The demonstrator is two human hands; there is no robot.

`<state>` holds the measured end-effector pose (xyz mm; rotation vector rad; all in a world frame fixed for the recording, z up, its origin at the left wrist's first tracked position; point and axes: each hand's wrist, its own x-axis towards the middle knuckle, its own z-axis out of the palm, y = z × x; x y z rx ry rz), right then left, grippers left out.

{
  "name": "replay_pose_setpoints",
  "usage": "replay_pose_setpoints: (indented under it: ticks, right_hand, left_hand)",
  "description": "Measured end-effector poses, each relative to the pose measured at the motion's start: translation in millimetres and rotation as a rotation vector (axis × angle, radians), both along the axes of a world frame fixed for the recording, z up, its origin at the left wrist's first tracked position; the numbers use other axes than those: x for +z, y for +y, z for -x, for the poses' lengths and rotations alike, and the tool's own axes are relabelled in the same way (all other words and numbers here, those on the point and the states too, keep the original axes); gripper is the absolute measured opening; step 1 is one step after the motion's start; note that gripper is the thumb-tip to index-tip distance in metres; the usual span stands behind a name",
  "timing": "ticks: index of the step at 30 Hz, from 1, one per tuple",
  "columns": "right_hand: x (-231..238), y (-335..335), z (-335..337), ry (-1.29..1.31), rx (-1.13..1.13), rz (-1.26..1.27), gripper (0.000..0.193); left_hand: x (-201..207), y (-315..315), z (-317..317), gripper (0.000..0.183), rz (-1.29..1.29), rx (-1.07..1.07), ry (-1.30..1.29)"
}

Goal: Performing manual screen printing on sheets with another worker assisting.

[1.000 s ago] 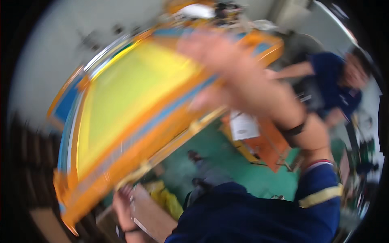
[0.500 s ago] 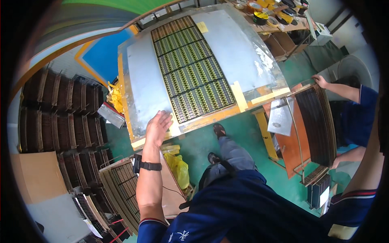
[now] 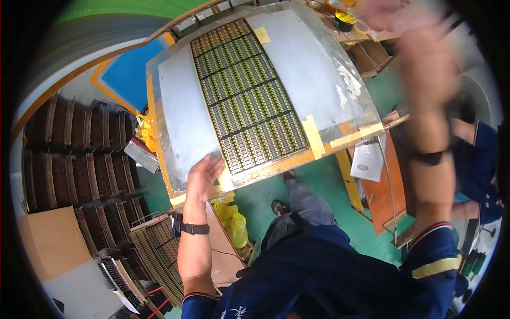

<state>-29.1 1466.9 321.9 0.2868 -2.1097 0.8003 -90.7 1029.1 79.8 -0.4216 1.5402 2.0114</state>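
Left hand [image 3: 203, 178]: palm down, fingers extended and slightly apart, nothing gripped. Fingertips lie at the near left corner of the patterned panel [image 3: 249, 98]; they appear to touch its edge, though contact is hard to confirm from above.

Right hand [image 3: 419, 48]: raised, well apart from the panel, to its right. Motion blur obscures the fingers; whether they are apart, together or closed on an item cannot be told.

Panel: flat on the metal-topped table [image 3: 183, 101], starting at the left fingertips and extending forward. The long axis runs away from the body and leans left toward the far end; the short near end faces the person. 4 dark crossbars divide the face into 5 bands. Fine detail is too small to read.

To the right of the left hand, a pale tape strip [image 3: 314, 137] lies beside the panel's near right corner. Nearer the body than the left hand, a yellow bag [image 3: 231, 223] sits below table level. Farther left stand dark racks [image 3: 74, 175]. Forward and left is a blue framed screen [image 3: 125, 74], partly hidden by the table. Below the right hand, the right forearm partly covers a co-worker [image 3: 481, 154]. A green sheet [image 3: 122, 11], forward of the left hand, is cut off by the upper rim.
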Motion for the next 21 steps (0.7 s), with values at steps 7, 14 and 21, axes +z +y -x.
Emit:
replay_pose_setpoints:
  ticks: [7,14,21]
  right_hand:
    - [-238,-34,6,-1.157,-0.004,1.116,0.051]
    - [-255,-19,29,-1.264,0.395,1.180,0.024]
    - [-200,-158,-15,-1.345,0.796,0.996,0.026]
  left_hand:
    - [3,10,1,0.049,0.028,-0.001,0.002]
    - [3,36,9,0.032,0.200,-0.013,0.147]
    - [15,-101,-33,0.067,-0.608,0.505,0.151]
